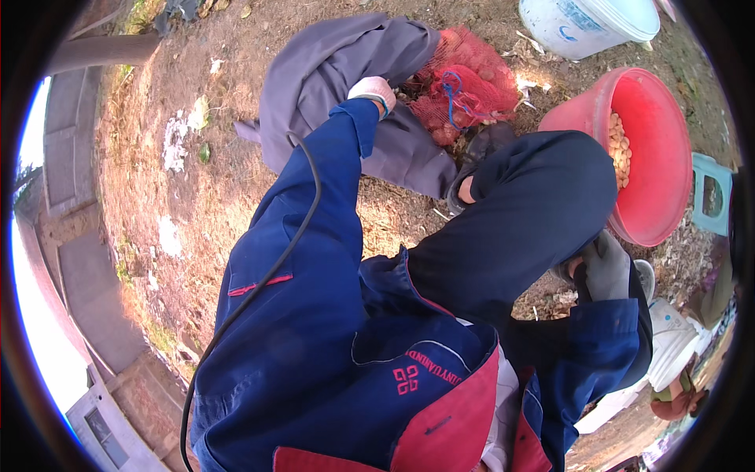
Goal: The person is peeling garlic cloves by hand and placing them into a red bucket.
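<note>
My left hand [373,94], in a pale pink glove, rests against a grey-purple cloth [318,94] spread on the ground. Beside it lies a red mesh bag [472,76] with roundish contents and a blue tie. My left fingers are hidden, so their grip does not show. Below my bent knee is my right hand [607,268] in a grey glove, close to my dark trouser leg; its fingertips are partly covered. Just beyond the knee a pink-red bucket [655,171] leans on its side, holding pale pieces [618,147] that look like garlic cloves.
A white bucket [566,29] stands at the top right. A teal plastic stool [702,194] is past the pink-red bucket. More white containers [669,339] and part of another person [678,398] appear lower right. A black cable [271,271] crosses my left sleeve. Dry skins litter the soil.
</note>
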